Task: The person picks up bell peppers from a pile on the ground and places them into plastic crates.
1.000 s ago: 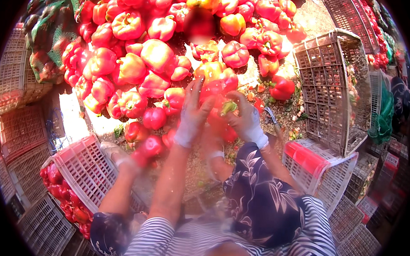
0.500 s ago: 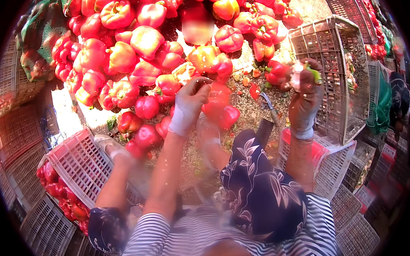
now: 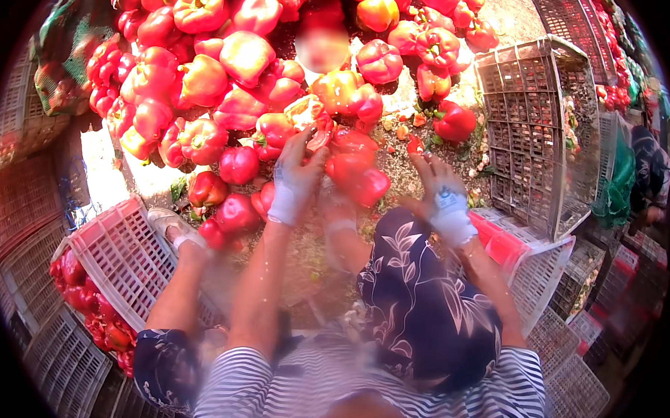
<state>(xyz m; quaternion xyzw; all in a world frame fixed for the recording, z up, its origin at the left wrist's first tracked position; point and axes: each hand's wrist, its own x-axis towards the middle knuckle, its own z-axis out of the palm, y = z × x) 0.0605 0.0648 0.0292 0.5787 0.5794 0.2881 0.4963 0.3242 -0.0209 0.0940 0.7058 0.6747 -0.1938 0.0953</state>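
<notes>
While the left hand (image 3: 295,176) reaches up to the near edge of a large heap of red peppers (image 3: 244,56), its fingers are extended with the thumb apart, beside a torn-looking pepper (image 3: 309,112); whether the fingertips grip any part of it, I cannot tell. To the right, well apart from the left hand, the right hand (image 3: 442,197) is spread open, palm down, fingers pointing to the far side, with nothing seen in its grasp. Just beyond its fingertips lies a small red scrap (image 3: 415,144). Between the two hands sit blurred red peppers (image 3: 369,186), just right of the left hand, and farther right a single red pepper (image 3: 454,122) lies apart from the heap, near a dark slatted crate (image 3: 519,135) tipped on its side. A pale crate with a red rim (image 3: 545,282) stands on the near side of that one. Over on the left, a tilted white crate (image 3: 127,256) leans beside more red peppers (image 3: 92,303), near a shoe (image 3: 171,228), and a green net bag (image 3: 69,48) lies at the far left. Dark floral cloth (image 3: 420,310) covers the right knee, between the forearms.
</notes>
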